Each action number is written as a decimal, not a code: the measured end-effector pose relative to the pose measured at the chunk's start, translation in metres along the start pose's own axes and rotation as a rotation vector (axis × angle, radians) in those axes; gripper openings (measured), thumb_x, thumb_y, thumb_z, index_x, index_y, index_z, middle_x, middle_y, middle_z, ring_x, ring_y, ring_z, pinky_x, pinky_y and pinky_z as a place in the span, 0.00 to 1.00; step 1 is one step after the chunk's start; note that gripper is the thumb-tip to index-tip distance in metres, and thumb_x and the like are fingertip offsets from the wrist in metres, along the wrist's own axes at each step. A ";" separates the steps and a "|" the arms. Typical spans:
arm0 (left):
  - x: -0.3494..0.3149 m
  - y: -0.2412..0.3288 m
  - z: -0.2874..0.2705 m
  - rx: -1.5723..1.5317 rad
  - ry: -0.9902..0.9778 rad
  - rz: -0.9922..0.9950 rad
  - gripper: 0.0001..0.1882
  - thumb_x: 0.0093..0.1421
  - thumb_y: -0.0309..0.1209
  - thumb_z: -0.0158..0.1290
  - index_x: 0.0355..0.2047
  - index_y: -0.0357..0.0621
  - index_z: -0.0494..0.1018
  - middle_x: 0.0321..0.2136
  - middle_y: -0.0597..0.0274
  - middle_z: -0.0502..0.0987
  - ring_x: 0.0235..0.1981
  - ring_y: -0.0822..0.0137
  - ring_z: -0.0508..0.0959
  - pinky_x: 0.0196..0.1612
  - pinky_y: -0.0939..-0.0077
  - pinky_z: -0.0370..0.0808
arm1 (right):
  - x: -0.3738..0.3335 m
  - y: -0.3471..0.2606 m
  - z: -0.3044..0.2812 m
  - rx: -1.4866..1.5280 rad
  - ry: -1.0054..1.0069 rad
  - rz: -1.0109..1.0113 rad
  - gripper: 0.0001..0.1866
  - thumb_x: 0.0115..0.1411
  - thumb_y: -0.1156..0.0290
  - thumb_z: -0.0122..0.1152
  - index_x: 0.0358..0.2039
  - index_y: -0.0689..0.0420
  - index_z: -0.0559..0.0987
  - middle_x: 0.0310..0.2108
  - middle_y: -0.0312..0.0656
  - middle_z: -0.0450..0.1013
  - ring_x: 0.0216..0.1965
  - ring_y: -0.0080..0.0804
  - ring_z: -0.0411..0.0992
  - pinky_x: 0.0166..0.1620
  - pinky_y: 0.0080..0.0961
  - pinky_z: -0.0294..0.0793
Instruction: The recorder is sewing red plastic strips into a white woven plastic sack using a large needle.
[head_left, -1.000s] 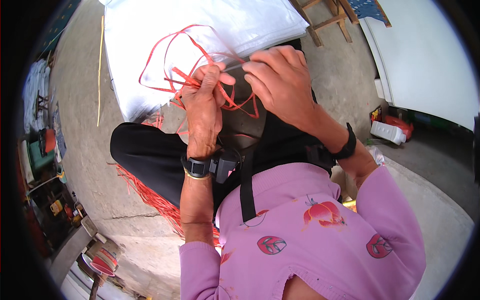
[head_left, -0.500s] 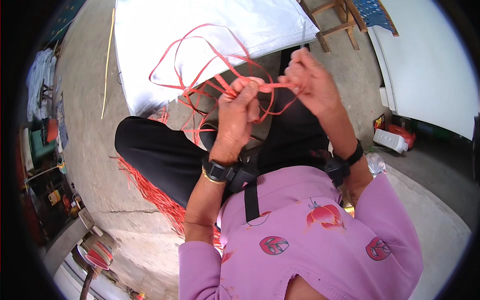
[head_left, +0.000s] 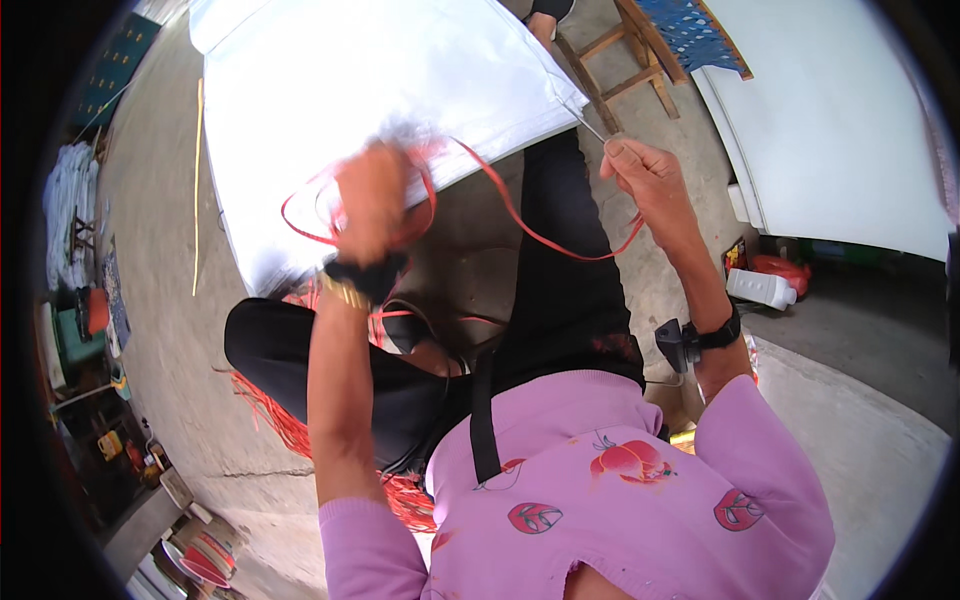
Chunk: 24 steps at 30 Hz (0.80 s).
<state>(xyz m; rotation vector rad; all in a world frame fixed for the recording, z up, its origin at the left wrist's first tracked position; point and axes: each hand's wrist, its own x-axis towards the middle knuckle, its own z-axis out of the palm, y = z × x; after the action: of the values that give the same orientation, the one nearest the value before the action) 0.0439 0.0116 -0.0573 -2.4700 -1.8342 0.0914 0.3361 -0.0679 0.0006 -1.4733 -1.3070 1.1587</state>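
My right hand (head_left: 645, 185) pinches a thin metal rod with a pointed look (head_left: 592, 122), its far end reaching over the white sheet's corner. A flat red strip (head_left: 530, 235) runs from below my right hand in a slack curve to the left, toward a blurred red tangle. Over the white sheet (head_left: 330, 60), my left hand (head_left: 372, 200) is smeared by motion, among loops of the red strip. Its fingers are too blurred to show whether they grip the strips.
More red strips (head_left: 275, 415) lie beside my left thigh. A wooden stool (head_left: 610, 60) stands past the sheet's right corner, with another person's hand (head_left: 543, 28) near it. To the right are a white panel (head_left: 830, 130) and a white bottle (head_left: 760, 288). A yellow strip (head_left: 198, 190) lies on the floor.
My left hand has moved left and forward over the white sheet, drawing apart from my right hand. The right hand has come slightly lower and right. The red strip between them now hangs in a longer curve.
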 end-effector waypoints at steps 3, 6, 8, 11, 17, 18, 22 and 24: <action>-0.082 0.068 -0.031 -0.487 -0.183 0.392 0.05 0.50 0.30 0.52 0.21 0.46 0.77 0.23 0.56 0.76 0.24 0.56 0.77 0.26 0.66 0.72 | 0.016 0.008 -0.006 -0.453 0.168 -0.194 0.18 0.59 0.60 0.51 0.16 0.57 0.73 0.12 0.35 0.63 0.15 0.25 0.60 0.19 0.24 0.56; -0.104 0.089 -0.064 -0.799 -0.452 0.367 0.04 0.50 0.28 0.54 0.26 0.44 0.77 0.25 0.58 0.76 0.27 0.56 0.77 0.29 0.70 0.73 | 0.045 0.008 0.002 -0.879 0.140 -0.419 0.17 0.56 0.60 0.53 0.16 0.58 0.74 0.15 0.43 0.68 0.18 0.36 0.68 0.22 0.32 0.63; -0.092 0.082 -0.070 -1.030 -0.115 0.317 0.05 0.51 0.27 0.56 0.28 0.39 0.75 0.25 0.58 0.76 0.27 0.61 0.77 0.30 0.73 0.72 | 0.068 0.012 0.008 -1.062 0.088 -0.568 0.16 0.56 0.60 0.53 0.18 0.57 0.75 0.17 0.44 0.69 0.21 0.37 0.70 0.24 0.33 0.65; -0.063 0.070 -0.075 -1.036 0.049 -0.071 0.06 0.49 0.22 0.53 0.30 0.39 0.75 0.25 0.54 0.76 0.26 0.56 0.77 0.31 0.72 0.73 | 0.104 0.026 0.015 -1.185 0.040 -0.737 0.16 0.54 0.59 0.53 0.18 0.57 0.76 0.18 0.45 0.71 0.22 0.45 0.70 0.24 0.36 0.66; 0.012 0.057 -0.017 -0.669 0.308 -0.154 0.09 0.51 0.33 0.55 0.30 0.43 0.74 0.26 0.54 0.74 0.29 0.52 0.75 0.31 0.62 0.71 | 0.119 0.020 0.028 -1.277 -0.045 -0.711 0.18 0.55 0.58 0.52 0.15 0.57 0.76 0.15 0.47 0.70 0.21 0.45 0.71 0.23 0.36 0.68; 0.018 0.064 -0.014 -0.673 0.307 -0.150 0.09 0.51 0.33 0.55 0.30 0.43 0.74 0.26 0.54 0.74 0.29 0.52 0.75 0.31 0.62 0.71 | 0.118 0.021 0.028 -1.260 -0.049 -0.712 0.19 0.55 0.58 0.52 0.15 0.57 0.76 0.15 0.47 0.70 0.21 0.44 0.72 0.24 0.36 0.69; 0.038 0.076 -0.004 -0.576 0.239 -0.131 0.10 0.51 0.36 0.55 0.31 0.45 0.75 0.26 0.56 0.75 0.27 0.54 0.75 0.31 0.64 0.70 | 0.117 0.018 0.031 -1.254 -0.059 -0.638 0.19 0.55 0.57 0.52 0.17 0.57 0.77 0.16 0.47 0.71 0.22 0.44 0.72 0.25 0.37 0.70; 0.045 0.075 -0.004 -0.526 0.230 -0.136 0.10 0.51 0.36 0.55 0.31 0.45 0.76 0.25 0.56 0.76 0.26 0.55 0.75 0.31 0.65 0.70 | 0.117 0.019 0.026 -1.250 -0.050 -0.630 0.18 0.55 0.57 0.52 0.17 0.56 0.77 0.16 0.47 0.71 0.22 0.44 0.72 0.25 0.37 0.70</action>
<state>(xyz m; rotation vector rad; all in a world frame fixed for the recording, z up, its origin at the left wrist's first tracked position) 0.1288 0.0329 -0.0599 -2.4966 -2.1202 -0.7405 0.3190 0.0468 -0.0371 -1.5528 -2.4880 -0.1573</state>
